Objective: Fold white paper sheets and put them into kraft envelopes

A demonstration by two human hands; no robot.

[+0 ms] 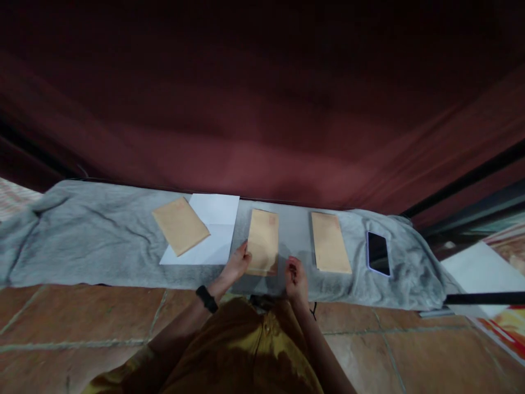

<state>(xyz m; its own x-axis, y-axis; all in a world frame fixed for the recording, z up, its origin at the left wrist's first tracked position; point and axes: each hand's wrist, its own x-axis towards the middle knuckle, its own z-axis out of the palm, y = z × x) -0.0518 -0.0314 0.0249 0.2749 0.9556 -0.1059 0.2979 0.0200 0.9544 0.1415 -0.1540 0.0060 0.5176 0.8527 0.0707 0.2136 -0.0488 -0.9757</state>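
Observation:
A brown paper envelope (263,241) with faint red print in its upper corner stands lengthwise in front of me. My left hand (238,262), with a dark band on the wrist, pinches its left edge near the lower half. To the right of that envelope, my right hand (297,279) hovers close by with loosely curled fingers and no visible object in them. It looks apart from the paper. Farther right, a small stack of brown envelopes (331,243) lies on the grey cloth. On the left, another brown envelope (180,225) rests slantwise over white sheets of paper (219,230).
The grey cloth (102,235) covers a long narrow surface. A phone (378,253) with a pale purple edge lies toward its right end. A dark red fabric wall (262,137) rises behind. Brown floor tiles (82,317) show in front, and dark bars stand at the sides.

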